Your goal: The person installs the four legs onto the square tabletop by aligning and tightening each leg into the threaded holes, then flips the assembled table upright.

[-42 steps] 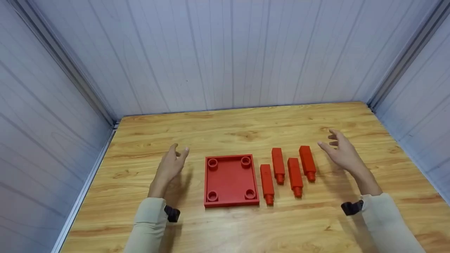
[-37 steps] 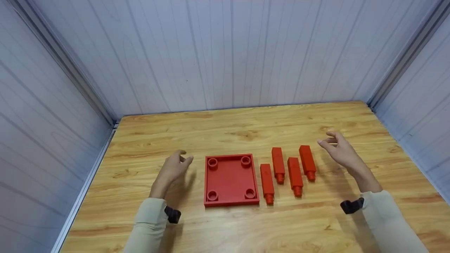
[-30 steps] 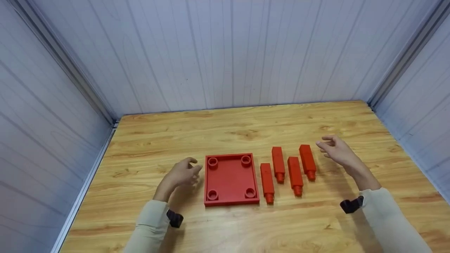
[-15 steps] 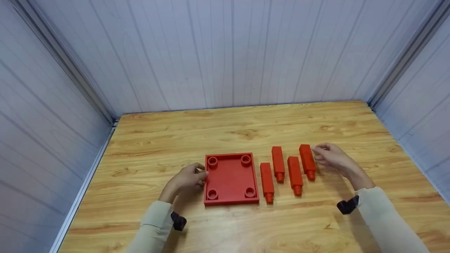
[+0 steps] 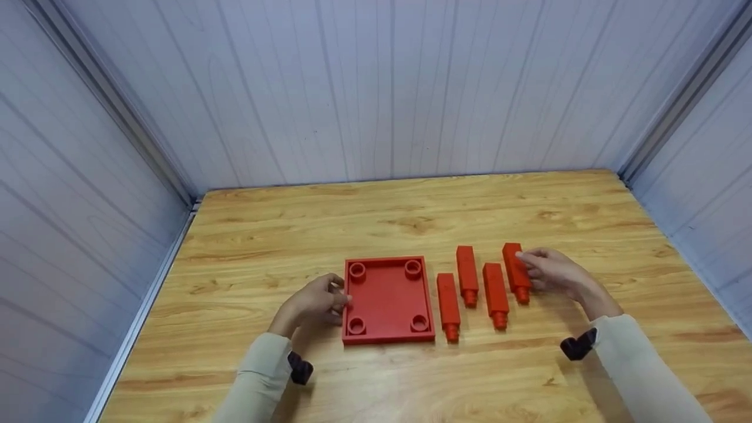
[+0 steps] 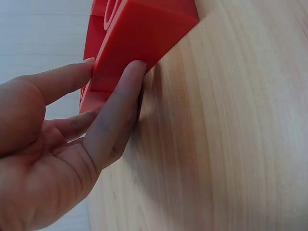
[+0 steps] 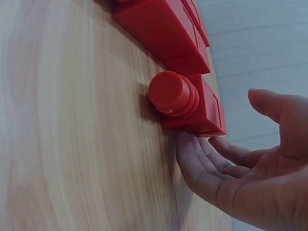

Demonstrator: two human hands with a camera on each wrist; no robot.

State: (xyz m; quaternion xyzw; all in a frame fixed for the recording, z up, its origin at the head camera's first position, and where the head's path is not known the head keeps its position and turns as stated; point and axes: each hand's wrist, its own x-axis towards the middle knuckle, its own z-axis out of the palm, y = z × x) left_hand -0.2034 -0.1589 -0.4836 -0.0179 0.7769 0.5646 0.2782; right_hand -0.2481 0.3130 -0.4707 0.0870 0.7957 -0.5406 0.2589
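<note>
A red square tabletop (image 5: 385,299) lies on the wooden table with its raised rim and round corner sockets facing up. My left hand (image 5: 317,298) grips its left edge, thumb over the rim and fingers against the outer wall, as the left wrist view shows. Several red table legs lie to the right of the tabletop, threaded ends towards me. My right hand (image 5: 555,271) is at the rightmost table leg (image 5: 516,271). In the right wrist view its fingers (image 7: 202,168) touch the side of that leg (image 7: 192,103), while the thumb stands away from it.
The other table legs, one leg (image 5: 447,305) nearest the tabletop, a second leg (image 5: 467,275) and a third leg (image 5: 495,294), lie side by side. White panel walls (image 5: 376,88) bound the wooden table (image 5: 282,217) at the back and sides.
My left hand has moved right and down to the tabletop's left edge and taken hold of it. My right hand has come down and left to the rightmost leg. The red parts stay put.
</note>
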